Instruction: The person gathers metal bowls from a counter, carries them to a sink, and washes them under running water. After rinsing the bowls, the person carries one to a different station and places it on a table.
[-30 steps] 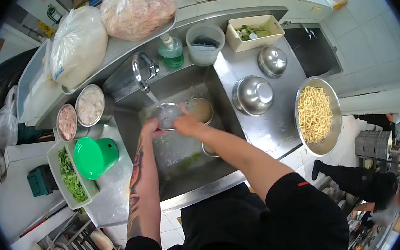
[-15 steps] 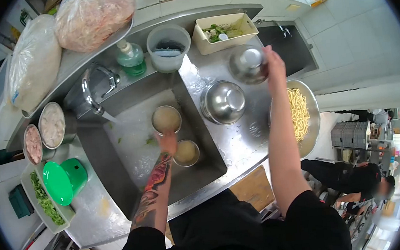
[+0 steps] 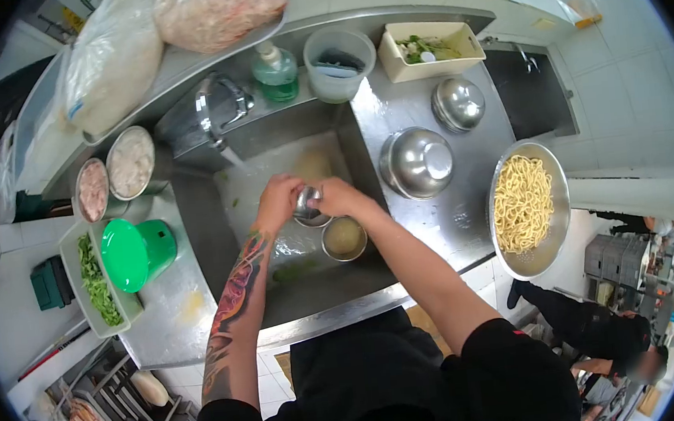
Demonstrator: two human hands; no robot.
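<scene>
Over the sink point(image 3: 280, 296), my left hand point(image 3: 278, 201) and my right hand point(image 3: 337, 197) both grip a small metal bowl point(image 3: 305, 210) between them. The bowl looks tilted, and a tan blur lies on the sink floor just beyond it. Close below my right hand sits a second small bowl point(image 3: 344, 239) holding cloudy yellowish liquid. Water runs from the faucet point(image 3: 213, 121) at the back left of the sink. Two overturned metal bowls, a larger one point(image 3: 418, 163) and a smaller one point(image 3: 458, 104), rest on the counter to the right.
Noodles fill a large metal bowl point(image 3: 563, 205) at the right edge. A soap bottle point(image 3: 275, 75), a plastic tub point(image 3: 342, 82) and a cream bin point(image 3: 440, 61) line the back. Left stand a green container point(image 3: 152, 251) and meat tins point(image 3: 131, 160). Another person point(image 3: 596, 328) works far right.
My right hand has left the smaller overturned bowl and come into the sink. My left hand now holds a bowl together with it, tilted. The view has shifted.
</scene>
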